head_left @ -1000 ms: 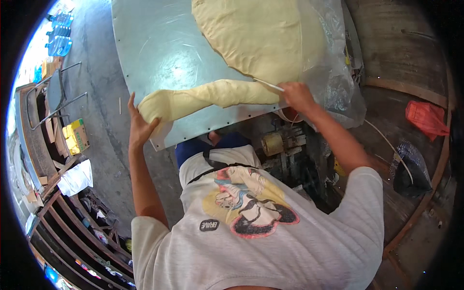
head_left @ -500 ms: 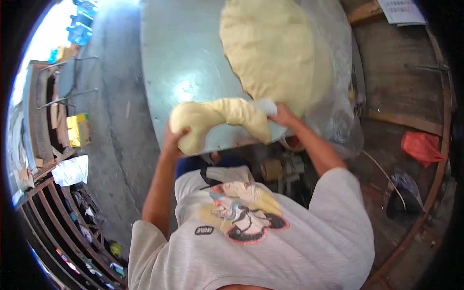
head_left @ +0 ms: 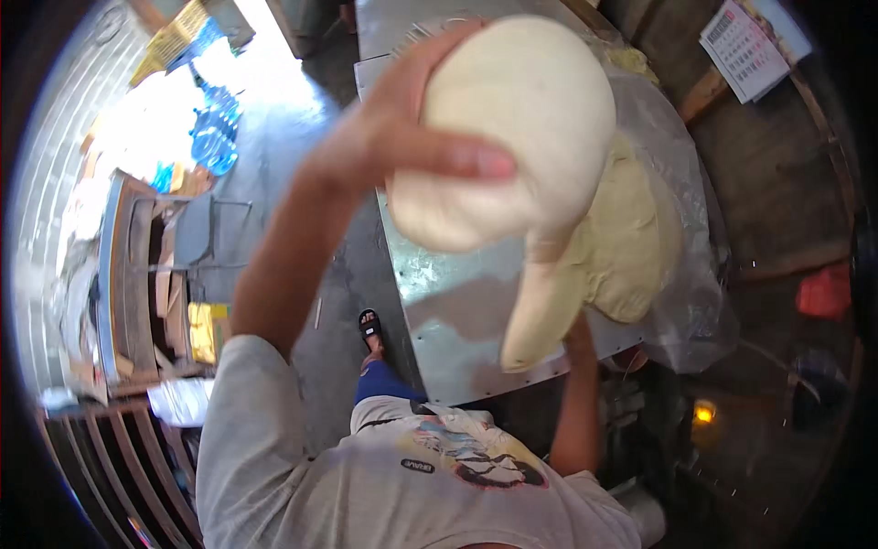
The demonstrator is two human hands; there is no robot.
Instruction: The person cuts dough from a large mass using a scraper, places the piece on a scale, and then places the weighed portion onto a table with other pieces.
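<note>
A thick length of pale dough (head_left: 526, 114) hangs in the air above the metal-topped table (head_left: 448, 361). My left hand (head_left: 402, 137) grips its bulky upper end, thumb across the front and fingers behind. The dough narrows to a tail that hangs down toward the table's near edge. Beside this tail is my right hand (head_left: 580, 335), low and mostly covered by the dough, so its fingers do not show. A larger slab of dough (head_left: 636, 247) lies on the table to the right, partly behind the lifted piece.
Clear plastic sheeting (head_left: 695, 311) lies along the table's right side. Printed paper (head_left: 745, 50) hangs at the far right. On the left stand a grey chair (head_left: 197, 229), blue water bottles (head_left: 215, 137) and a yellow box (head_left: 203, 331). A red bag (head_left: 823, 291) is at the right.
My left hand has raised the dough from the near table edge, up and to the right. My right hand has moved lower, behind the dough's tail. The view has shifted.
</note>
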